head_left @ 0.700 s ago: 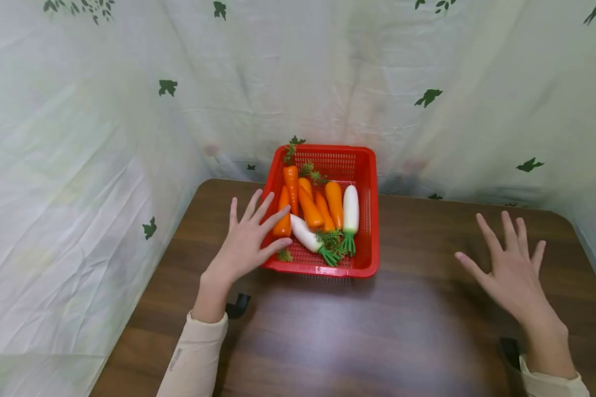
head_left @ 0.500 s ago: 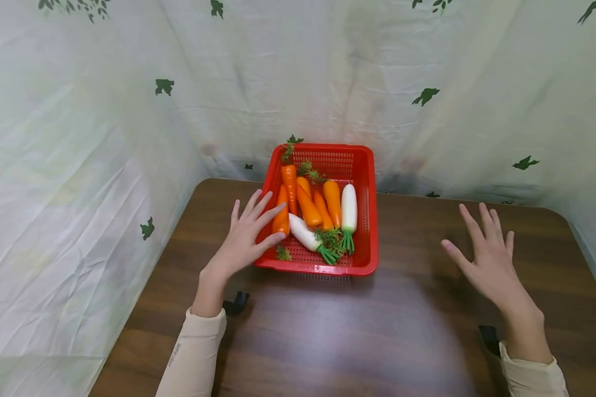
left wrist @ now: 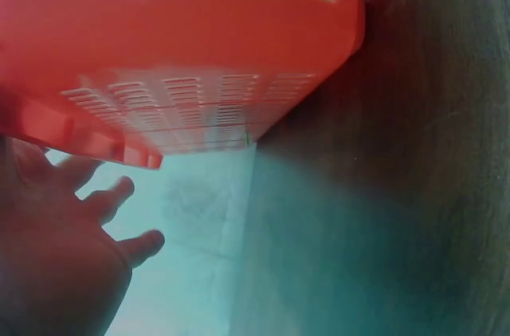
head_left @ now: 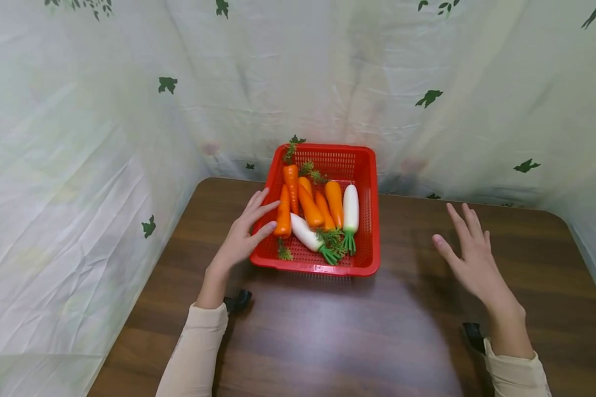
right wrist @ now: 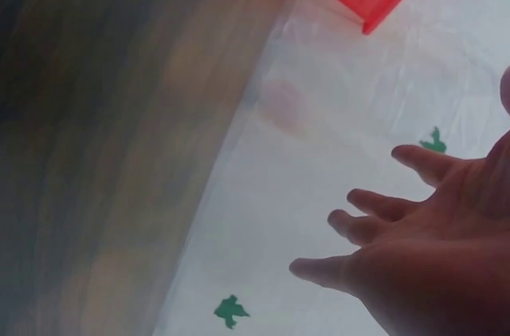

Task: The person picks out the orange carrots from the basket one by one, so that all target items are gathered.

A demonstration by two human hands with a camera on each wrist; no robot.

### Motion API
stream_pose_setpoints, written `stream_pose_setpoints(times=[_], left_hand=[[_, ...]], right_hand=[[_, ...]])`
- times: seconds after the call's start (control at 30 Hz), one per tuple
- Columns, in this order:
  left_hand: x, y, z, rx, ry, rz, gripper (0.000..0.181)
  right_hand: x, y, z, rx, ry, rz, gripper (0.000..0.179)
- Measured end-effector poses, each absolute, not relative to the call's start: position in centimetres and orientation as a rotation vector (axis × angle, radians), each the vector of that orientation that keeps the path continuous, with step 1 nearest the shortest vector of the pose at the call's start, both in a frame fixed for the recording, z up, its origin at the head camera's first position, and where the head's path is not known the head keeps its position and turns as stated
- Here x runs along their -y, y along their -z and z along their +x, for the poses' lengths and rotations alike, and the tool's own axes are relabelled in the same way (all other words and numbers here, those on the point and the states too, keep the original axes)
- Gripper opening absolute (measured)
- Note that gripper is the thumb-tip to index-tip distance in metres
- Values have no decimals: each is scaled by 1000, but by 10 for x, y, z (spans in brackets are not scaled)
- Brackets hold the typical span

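Observation:
A red plastic basket (head_left: 323, 269) stands on the wooden table, holding several orange carrots (head_left: 310, 208) and two white radishes, one upright-lying radish (head_left: 350, 209) at the right and one slanted radish (head_left: 305, 232) at the front. My left hand (head_left: 240, 234) is at the basket's left rim, fingers extended and thumb spread; contact is hard to tell. In the left wrist view, the left hand (left wrist: 64, 248) lies beside the basket wall (left wrist: 159, 33). To the right of the basket, apart from it, my right hand (head_left: 477, 267) hovers over the table with fingers extended and holds nothing.
The brown table (head_left: 328, 331) ends at the back against a pale curtain (head_left: 318, 82) with green leaf and bird prints. More curtain hangs at the left and right sides. Black straps (head_left: 238, 301) sit at both wrists.
My right hand has moved left, closer to the basket. The left hand has turned slightly and drawn back a little, towards the outside of the left rim. The basket and vegetables stay put.

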State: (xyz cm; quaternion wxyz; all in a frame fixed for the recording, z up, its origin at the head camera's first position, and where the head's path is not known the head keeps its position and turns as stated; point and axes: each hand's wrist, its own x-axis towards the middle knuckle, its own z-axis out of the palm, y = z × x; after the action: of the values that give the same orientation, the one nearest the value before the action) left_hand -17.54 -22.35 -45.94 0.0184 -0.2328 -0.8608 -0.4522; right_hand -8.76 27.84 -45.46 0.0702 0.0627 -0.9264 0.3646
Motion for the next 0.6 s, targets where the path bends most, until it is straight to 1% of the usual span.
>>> stream_pose_setpoints(times=[0.17, 0.33, 0.47, 0.6], left_hand=[[225, 466, -179, 2601, 1575, -719, 51], [228, 473, -180, 2556, 1775, -627, 54], [228, 480, -179, 2498, 1917, -556, 52], [225, 486, -181, 2374, 2065, -558, 50]], right_hand=[[-272, 450, -88, 2758, -1167, 187, 74], [-263, 444, -89, 2745, -1223, 184, 73], [-256, 439, -91, 2735, -1280, 186, 71], [-248, 435, -95, 2729, -1319, 186, 70]])
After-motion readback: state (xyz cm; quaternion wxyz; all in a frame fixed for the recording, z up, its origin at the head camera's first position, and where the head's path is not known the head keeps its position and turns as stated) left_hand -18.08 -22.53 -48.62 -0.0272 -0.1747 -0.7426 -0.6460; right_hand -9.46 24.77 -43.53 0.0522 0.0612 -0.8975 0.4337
